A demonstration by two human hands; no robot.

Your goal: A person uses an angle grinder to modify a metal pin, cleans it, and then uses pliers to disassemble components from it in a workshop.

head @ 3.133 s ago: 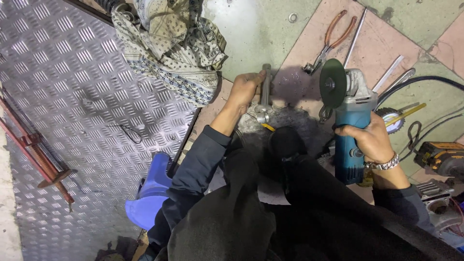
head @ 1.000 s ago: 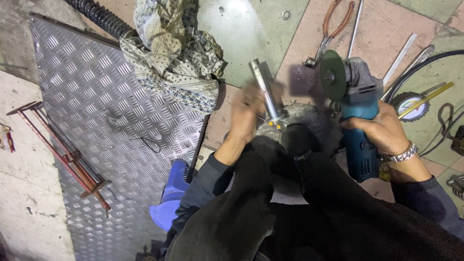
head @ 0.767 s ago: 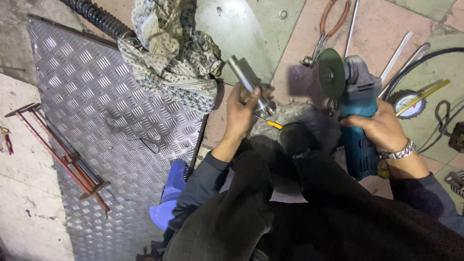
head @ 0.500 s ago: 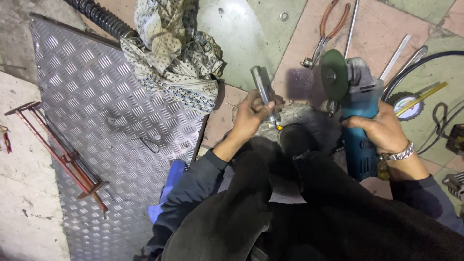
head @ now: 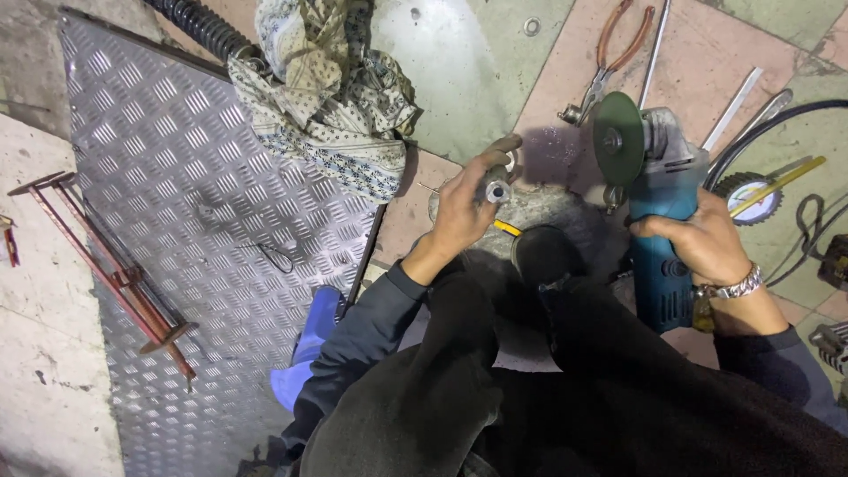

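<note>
My left hand (head: 466,205) is closed around a short metal pipe piece (head: 496,187), its open end turned up toward the camera, above a rough grey stone block (head: 552,212). My right hand (head: 698,240) grips the blue body of an angle grinder (head: 658,221). Its green disc (head: 617,138) stands upright just right of the pipe, apart from it. A dark shoe (head: 541,254) rests on the stone between my hands. A yellow pencil-like stick (head: 507,228) lies by the left hand.
A checker-plate metal sheet (head: 177,203) covers the floor at left, with a patterned cloth (head: 331,97) and a black ribbed hose (head: 199,26) at its top. Pliers (head: 609,62), metal rods, a tape measure (head: 751,194), black cable and a red frame (head: 115,274) lie around.
My left hand lifted the pipe off the stone, swung it about, and now holds it end-on toward the camera. The grinder stayed in my right hand, almost still.
</note>
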